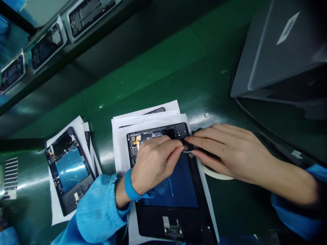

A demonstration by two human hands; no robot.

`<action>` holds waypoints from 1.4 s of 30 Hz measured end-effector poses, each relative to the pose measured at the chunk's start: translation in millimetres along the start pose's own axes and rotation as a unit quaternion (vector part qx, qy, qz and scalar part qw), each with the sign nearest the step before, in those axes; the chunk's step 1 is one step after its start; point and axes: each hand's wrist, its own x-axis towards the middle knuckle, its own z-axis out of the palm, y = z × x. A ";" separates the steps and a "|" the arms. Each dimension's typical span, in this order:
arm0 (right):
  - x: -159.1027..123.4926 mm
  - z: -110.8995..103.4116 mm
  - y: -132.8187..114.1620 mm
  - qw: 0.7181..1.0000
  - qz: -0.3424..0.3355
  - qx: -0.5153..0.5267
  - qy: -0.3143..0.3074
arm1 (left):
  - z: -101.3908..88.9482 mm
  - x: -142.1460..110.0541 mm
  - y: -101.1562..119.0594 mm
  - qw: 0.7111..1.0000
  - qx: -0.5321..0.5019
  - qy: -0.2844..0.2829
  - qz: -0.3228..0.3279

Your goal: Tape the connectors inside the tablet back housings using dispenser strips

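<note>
At the worktop's (pixel 158 71) centre, an opened tablet (pixel 168 190) lies on white sheets (pixel 120 146). The left hand (pixel 153 163) and right hand (pixel 230 149) pinch a small dark part (pixel 188 147) at its two-o'clock corner, apparently unseated. At nine o'clock rests another opened tablet (pixel 68 170).

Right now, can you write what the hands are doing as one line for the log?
left hand: on open tablet | right hand: fingertips at tablet's upper right edge | tape roll: under right hand | second tablet: left
</note>
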 end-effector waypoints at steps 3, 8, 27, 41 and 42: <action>0.5 0.4 -0.2 1.000 -0.001 -0.001 0.002 | 1.6 -0.8 2.2 1.000 0.017 0.002 0.001; 2.3 0.4 -0.2 1.000 0.000 0.004 0.001 | 7.8 -3.0 2.9 0.998 0.052 0.010 0.026; 1.5 -2.1 -5.8 0.996 -0.043 -0.073 -0.037 | 4.2 -2.0 -2.9 0.990 0.127 0.017 0.064; -2.8 -7.8 -9.9 0.996 -0.049 -0.057 -0.042 | 3.6 0.2 -11.6 0.996 0.076 -0.040 0.018; -1.9 -8.9 -10.5 0.998 -0.027 -0.040 -0.025 | 4.1 0.1 -12.0 0.996 0.076 -0.040 0.018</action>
